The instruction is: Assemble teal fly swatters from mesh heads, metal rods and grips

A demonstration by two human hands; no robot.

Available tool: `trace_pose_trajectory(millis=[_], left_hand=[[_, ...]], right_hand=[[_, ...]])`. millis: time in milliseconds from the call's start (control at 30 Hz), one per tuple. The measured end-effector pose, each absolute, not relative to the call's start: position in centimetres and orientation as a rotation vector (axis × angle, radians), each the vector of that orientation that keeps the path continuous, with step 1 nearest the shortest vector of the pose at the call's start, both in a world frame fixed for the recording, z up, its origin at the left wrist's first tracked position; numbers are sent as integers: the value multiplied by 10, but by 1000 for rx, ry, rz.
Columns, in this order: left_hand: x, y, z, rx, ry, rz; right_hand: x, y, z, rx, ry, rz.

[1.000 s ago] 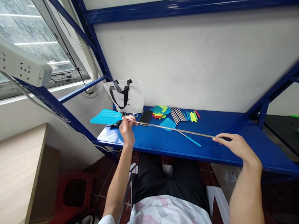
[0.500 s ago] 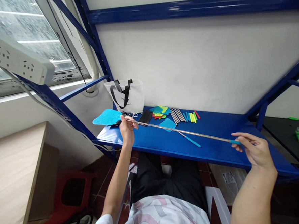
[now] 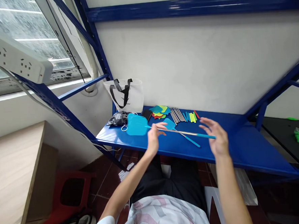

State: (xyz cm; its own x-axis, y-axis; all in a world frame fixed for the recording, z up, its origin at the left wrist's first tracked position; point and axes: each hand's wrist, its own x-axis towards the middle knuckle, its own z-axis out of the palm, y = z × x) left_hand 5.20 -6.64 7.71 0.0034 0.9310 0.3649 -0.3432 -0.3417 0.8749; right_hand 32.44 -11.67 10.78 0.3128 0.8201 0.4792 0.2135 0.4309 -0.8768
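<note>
A blue fly swatter (image 3: pixel 137 124) with a metal shaft and a blue handle is held level above the table. My left hand (image 3: pixel 154 138) pinches its shaft just right of the swatter head. At the other end, my right hand (image 3: pixel 219 138) has its fingers spread, and the handle's tip meets its palm. Below the shaft, a second blue fly swatter (image 3: pixel 192 142) lies on the blue table (image 3: pixel 242 143). Behind it are several loose swatter heads (image 3: pixel 160 111), a row of metal rods (image 3: pixel 177 115), and blue, yellow-green and red handle grips (image 3: pixel 192 117).
A white tote bag (image 3: pixel 128 96) stands at the table's back left, with a black plastic bag (image 3: pixel 117 118) and a dark phone (image 3: pixel 147 114) near it. Blue frame posts rise on both sides. A power strip (image 3: pixel 16 54) hangs at upper left.
The swatter's long shaft has become much shorter, its handle now nearer the head. My left hand moved right with it, and my right hand moved left and spread its fingers.
</note>
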Motion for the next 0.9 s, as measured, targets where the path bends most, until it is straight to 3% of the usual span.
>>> trace_pose_trajectory(millis=[167,400,667,900], left_hand=[[94,-87,58,1186,642,1368],[68,-71,63,1235,711,1373],[50,-34,25,1489,991,1040],[44,-27,15,1669,1008,929]], right_hand=[[259,-111,89,-1163,-1203,708],[263,-108,76,-1282,-1516,808],[266,-92,52,-1507,-2020,398],[289,-88,49,-1677,-2055,104]])
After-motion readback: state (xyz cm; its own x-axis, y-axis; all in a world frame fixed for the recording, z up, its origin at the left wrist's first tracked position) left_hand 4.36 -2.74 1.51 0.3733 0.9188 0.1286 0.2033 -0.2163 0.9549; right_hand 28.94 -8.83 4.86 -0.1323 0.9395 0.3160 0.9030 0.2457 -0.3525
